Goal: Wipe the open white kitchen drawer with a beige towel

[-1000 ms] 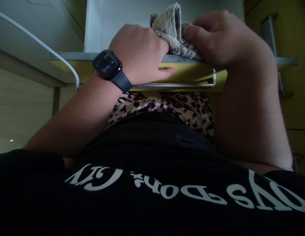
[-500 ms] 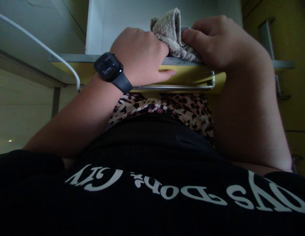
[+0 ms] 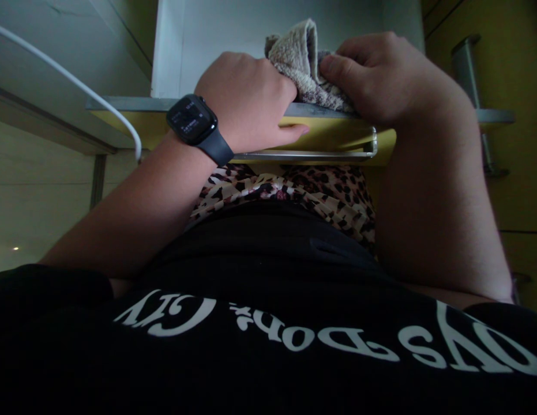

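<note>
A bunched grey-beige terry cloth (image 3: 296,55) rests against the top edge of the pulled-out drawer's yellow front (image 3: 333,134). My right hand (image 3: 376,78) is closed on the cloth's right side, thumb uppermost, with most of its fingers out of sight. Left of the cloth, my left hand (image 3: 248,101) grips over the drawer front: the thumb lies along the outer face, and the other fingers curl over the edge, where their tips are hidden. A dark smartwatch (image 3: 192,119) is on my left wrist.
A metal bar handle (image 3: 311,154) runs across the drawer front, close to my body. The drawer's pale inside (image 3: 233,29) shows beyond my hands. A white cable (image 3: 73,78) hangs at left. Yellow cabinet fronts with a metal handle (image 3: 467,63) stand at right.
The hands, cloth and drawer sit slightly lower in the picture. Both hands keep the same hold.
</note>
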The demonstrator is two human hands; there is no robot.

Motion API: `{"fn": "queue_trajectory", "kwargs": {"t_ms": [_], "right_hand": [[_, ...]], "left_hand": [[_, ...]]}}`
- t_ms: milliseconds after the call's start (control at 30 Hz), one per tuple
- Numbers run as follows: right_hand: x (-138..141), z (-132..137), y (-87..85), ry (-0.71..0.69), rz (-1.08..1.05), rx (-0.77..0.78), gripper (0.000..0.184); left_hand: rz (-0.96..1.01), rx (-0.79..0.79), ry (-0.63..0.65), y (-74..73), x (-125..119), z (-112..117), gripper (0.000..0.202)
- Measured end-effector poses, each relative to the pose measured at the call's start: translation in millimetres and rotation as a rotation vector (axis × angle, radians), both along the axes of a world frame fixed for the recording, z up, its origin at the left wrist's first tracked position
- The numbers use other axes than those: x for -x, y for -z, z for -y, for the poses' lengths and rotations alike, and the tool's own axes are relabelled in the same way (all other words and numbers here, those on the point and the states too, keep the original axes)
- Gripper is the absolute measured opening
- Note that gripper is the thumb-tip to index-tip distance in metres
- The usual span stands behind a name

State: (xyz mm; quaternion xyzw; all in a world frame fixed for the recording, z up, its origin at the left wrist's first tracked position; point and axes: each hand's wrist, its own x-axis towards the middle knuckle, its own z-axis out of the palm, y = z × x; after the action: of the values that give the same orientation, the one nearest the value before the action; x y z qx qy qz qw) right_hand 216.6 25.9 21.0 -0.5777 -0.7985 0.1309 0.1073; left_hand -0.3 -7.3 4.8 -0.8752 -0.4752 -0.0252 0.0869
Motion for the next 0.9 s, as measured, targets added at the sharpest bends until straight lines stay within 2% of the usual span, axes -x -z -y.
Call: {"fn": "queue_trajectory", "kwargs": {"t_ms": [900], "right_hand": [[1.4,1.6,0.1,-0.016,0.011,-0.024,0.045]], "left_hand": [[0.020,0.044,-0.012,-1.2,1.2,-1.4,0.080]]}}
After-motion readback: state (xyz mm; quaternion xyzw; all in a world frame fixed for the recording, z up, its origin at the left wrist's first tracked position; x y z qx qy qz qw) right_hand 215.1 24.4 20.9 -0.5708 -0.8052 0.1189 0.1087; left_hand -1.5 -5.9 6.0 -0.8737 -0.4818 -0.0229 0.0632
